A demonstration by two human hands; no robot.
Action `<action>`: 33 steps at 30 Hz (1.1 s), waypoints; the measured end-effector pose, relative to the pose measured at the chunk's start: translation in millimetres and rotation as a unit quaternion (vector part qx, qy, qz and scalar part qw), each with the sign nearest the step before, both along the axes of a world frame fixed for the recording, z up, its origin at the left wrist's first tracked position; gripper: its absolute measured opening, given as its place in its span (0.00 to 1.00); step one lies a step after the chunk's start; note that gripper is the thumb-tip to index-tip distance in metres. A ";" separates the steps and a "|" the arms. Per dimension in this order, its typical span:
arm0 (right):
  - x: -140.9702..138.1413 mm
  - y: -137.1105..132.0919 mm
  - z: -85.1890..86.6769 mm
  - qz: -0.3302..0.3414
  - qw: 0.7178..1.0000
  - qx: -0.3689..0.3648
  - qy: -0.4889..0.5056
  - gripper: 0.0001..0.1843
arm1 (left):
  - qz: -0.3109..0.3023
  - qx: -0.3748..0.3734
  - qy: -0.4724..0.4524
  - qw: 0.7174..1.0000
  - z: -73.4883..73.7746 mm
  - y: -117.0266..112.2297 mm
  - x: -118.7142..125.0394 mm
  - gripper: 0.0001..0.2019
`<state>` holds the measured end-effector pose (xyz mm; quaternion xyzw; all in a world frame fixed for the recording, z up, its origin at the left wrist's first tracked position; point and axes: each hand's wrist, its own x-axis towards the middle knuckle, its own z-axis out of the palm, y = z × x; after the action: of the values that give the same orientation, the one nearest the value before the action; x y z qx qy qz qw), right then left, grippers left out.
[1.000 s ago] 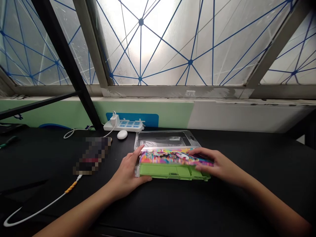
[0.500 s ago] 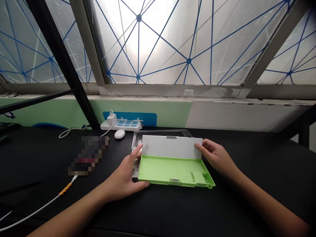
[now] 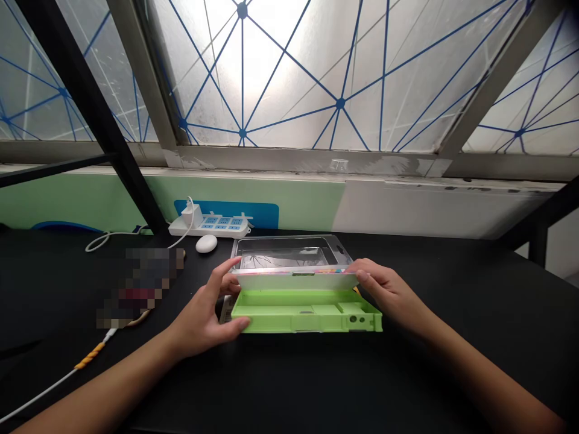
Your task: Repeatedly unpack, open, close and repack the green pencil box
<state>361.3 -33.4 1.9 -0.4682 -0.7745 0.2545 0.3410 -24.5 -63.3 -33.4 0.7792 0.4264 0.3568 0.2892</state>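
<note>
Black table (image 3: 407, 374) with a desk's worth of odds and ends

Along the back edge sits a white power strip (image 3: 208, 226), its white cable (image 3: 97, 241) looping off to the left, with a white computer mouse (image 3: 207, 243) just in front of it. A clear plastic blister tray (image 3: 283, 253) lies just beside the mouse, and a green pencil case (image 3: 307, 316) sits directly in front of the tray. To the left lies a pixelated object (image 3: 140, 286), too blurred to identify, with a white cable with an orange wrap (image 3: 88, 355) trailing from it toward the lower left
</note>
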 end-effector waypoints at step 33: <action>6.2 9.9 -13.2 -0.041 0.988 -0.124 -0.080 0.24 | 0.010 -0.069 0.114 0.991 13.7 8.8 -1.6 0.27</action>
<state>367.6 -23.5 -11.3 -0.5566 -0.7422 0.2959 0.2274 -26.1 -54.5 -19.7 0.7887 0.4879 0.2384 0.2882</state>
